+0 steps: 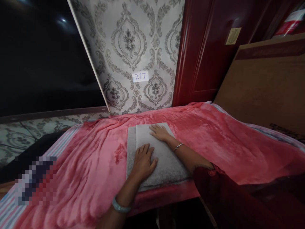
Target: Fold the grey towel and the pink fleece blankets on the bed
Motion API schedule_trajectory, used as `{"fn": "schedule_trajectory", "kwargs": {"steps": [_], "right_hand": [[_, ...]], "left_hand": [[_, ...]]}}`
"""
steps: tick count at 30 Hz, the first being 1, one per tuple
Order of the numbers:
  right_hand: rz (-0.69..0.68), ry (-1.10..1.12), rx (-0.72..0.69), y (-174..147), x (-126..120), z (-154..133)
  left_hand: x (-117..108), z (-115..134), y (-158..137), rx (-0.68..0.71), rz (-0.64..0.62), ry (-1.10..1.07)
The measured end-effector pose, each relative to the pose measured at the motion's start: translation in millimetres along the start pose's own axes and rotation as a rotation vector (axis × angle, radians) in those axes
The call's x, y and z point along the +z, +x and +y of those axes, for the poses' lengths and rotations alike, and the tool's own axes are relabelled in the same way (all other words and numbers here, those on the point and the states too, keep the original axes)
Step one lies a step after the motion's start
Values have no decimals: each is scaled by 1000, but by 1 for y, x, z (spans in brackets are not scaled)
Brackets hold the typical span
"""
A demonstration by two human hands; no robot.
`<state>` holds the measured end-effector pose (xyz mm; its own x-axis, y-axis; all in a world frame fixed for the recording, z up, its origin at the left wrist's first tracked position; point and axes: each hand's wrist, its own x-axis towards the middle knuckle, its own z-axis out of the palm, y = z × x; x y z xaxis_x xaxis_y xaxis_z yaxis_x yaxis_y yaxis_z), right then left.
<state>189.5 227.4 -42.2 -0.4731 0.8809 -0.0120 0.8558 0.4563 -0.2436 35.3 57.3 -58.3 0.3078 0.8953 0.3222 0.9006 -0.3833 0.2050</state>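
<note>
Even, flat-palmed pressure, worked from the left edge rightward, would likely keep the folded grey cloth [166, 162] smooth on the pink blanket [95, 168]. The left hand [143, 163] rests palm-down on its nearer left part, gripping nothing; the right hand [160, 132], equally unclenched, lies near the far edge.

a room in a home, by its look: a large flat black screen in a thin silver frame [43, 57] at ten o'clock, pale wallpaper with grey damask medallions [130, 41] at twelve, glossy dark red wood-like panelling [207, 51] at one, and a plush pink blanket [214, 143] spread from eight to four.
</note>
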Motion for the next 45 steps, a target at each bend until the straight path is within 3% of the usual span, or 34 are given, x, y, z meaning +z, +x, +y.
{"fn": "schedule_trajectory", "kwargs": {"steps": [7,14,31,39,45], "right_hand": [[4,16,81,10,0,-1],[-41,47,70,-5,-9,-1],[-39,44,-116,-166,14,2],[56,59,-63,-214,27,-3],[172,47,-8,-232,43,-8]], "left_hand": [[2,-2,0,-14,-4,-19],[-1,-4,1,-12,5,-43],[8,-14,8,31,92,-24],[7,-14,9,31,98,-58],[3,-9,9,-1,82,-86]]}}
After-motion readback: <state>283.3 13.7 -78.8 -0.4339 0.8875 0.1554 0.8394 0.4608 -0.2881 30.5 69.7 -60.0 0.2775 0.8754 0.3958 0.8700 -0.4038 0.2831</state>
